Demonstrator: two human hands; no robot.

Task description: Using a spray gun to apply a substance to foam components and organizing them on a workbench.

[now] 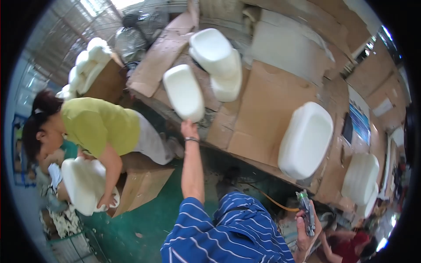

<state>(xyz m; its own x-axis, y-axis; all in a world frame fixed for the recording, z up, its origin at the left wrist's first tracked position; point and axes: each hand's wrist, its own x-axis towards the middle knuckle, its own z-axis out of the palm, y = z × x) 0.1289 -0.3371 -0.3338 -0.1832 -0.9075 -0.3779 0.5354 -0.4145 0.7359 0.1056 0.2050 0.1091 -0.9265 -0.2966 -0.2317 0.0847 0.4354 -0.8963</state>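
Left hand (189, 130) grips white rounded foam cushion (183, 93), smooth, oblong; right hand (304, 228) clenched around spray gun (306, 211).

Can't really see the fingers of the left hand (189, 129), they're tucked behind the lower end of the white foam cushion (184, 93), so the actual grip is hidden. The right hand (305, 225) sits low near the frame's rim, wrapped around a spray gun (306, 210) whose lower part it covers, and the orange hose (269, 199) disappears behind the blue striped sleeve (228, 232). The person in red (348, 247) at the bottom right is cut off by the dark rim, and the foam pieces (362, 182) at the far end of the cardboard-covered surface (267, 109) are too warped to tell apart.
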